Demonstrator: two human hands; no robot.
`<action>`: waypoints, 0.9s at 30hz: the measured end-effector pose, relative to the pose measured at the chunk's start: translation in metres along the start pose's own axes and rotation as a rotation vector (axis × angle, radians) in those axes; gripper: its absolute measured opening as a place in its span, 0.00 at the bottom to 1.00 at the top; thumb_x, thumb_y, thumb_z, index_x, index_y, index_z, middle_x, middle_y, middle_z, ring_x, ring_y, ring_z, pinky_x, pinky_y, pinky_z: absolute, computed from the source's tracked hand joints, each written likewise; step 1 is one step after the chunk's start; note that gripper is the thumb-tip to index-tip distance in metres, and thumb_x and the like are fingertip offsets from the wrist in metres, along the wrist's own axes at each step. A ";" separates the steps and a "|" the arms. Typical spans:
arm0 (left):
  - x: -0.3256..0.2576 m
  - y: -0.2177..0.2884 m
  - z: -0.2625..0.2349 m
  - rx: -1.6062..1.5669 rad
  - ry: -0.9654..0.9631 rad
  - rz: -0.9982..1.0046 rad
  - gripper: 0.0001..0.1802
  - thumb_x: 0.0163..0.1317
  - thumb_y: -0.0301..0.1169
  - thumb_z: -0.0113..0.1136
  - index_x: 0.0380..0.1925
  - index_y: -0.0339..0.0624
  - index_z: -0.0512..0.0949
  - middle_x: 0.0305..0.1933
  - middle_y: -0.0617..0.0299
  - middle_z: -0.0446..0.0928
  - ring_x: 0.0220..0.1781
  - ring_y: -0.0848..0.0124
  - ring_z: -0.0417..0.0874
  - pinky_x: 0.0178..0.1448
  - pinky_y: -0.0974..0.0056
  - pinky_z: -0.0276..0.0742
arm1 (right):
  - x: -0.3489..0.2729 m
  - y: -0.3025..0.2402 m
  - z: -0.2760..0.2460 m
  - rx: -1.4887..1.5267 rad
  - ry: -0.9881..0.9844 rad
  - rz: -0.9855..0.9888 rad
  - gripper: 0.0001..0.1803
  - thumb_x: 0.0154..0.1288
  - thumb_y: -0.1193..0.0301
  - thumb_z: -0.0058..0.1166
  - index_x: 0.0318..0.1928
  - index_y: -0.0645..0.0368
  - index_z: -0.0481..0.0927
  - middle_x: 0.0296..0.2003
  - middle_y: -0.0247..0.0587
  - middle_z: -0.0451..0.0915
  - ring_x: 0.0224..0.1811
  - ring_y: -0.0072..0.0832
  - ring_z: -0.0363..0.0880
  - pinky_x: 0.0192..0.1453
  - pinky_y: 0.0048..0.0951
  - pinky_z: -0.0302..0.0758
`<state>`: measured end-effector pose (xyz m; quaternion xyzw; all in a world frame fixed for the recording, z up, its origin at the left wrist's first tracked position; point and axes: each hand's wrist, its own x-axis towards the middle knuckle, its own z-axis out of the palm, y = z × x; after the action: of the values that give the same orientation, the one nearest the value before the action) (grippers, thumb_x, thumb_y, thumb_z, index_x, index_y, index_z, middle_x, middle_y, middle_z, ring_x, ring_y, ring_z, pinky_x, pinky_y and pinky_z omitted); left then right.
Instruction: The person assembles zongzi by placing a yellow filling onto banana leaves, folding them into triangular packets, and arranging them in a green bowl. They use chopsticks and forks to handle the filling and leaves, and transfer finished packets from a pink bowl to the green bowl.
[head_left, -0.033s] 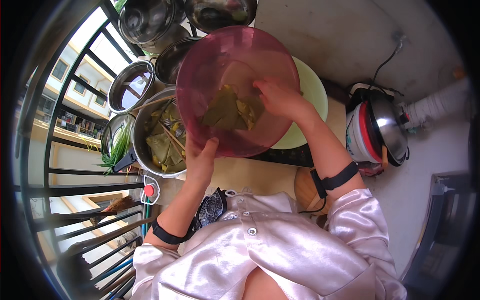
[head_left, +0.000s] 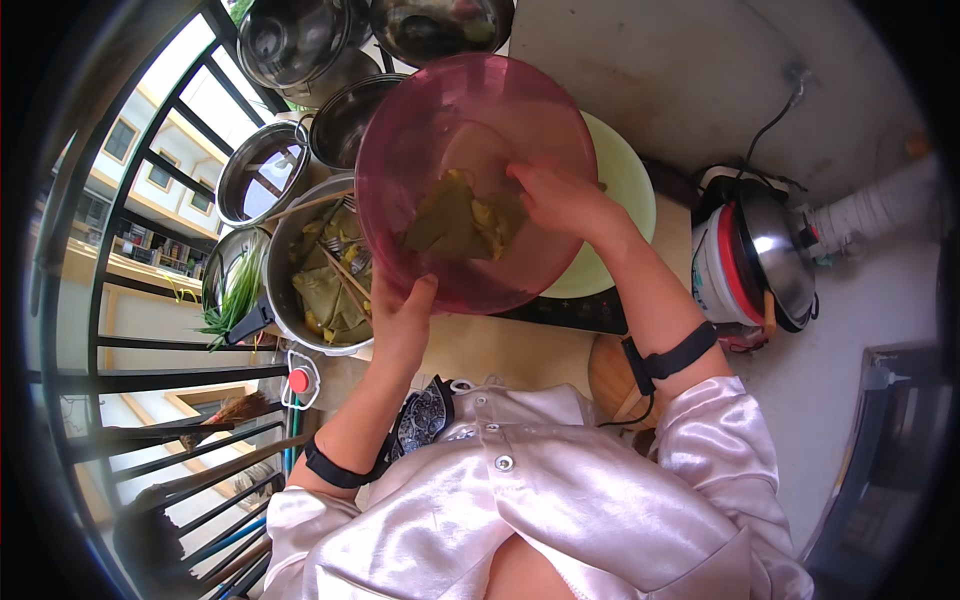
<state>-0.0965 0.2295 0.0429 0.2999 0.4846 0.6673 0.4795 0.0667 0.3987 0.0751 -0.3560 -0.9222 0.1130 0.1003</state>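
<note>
A translucent pink basin point(head_left: 540, 110) is tilted toward me above the counter. My left hand point(head_left: 400, 325) grips its near left rim, thumb showing over the edge and fingers mostly hidden. Inside the basin lie leaf-wrapped parcels point(head_left: 440, 220), folded in dull green leaves with yellowish bits on them. My right hand point(head_left: 565, 200) reaches in over the right rim with curled fingers, just above the parcels; what the fingers hold, if anything, is hidden. To the left, a metal pot point(head_left: 283, 300) holds several similar parcels point(head_left: 325, 300), with chopsticks point(head_left: 345, 272) and a fork across them.
A pale green basin point(head_left: 630, 190) sits behind the pink one, above a black cooktop point(head_left: 580, 313). Several metal pots point(head_left: 262, 215) and bowls crowd the far left. Green onions point(head_left: 238, 290) lie beside the railing point(head_left: 180, 382). A lidded wok point(head_left: 780, 262) stands at right.
The pink basin has shifted very slightly, its left rim a touch to the right. Both hands stay in nearly the same place.
</note>
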 end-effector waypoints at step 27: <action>0.005 -0.013 -0.009 0.099 -0.018 0.069 0.22 0.54 0.22 0.46 0.51 0.43 0.63 0.44 0.64 0.72 0.44 0.74 0.75 0.43 0.68 0.76 | 0.003 0.019 0.016 0.633 -0.533 0.032 0.20 0.54 0.72 0.55 0.48 0.66 0.72 0.34 0.39 0.78 0.37 0.19 0.72 0.43 0.22 0.69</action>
<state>-0.1012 0.2320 0.0274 0.3456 0.5022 0.6560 0.4451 0.0717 0.4122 0.0550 -0.2801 -0.8300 0.4808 -0.0392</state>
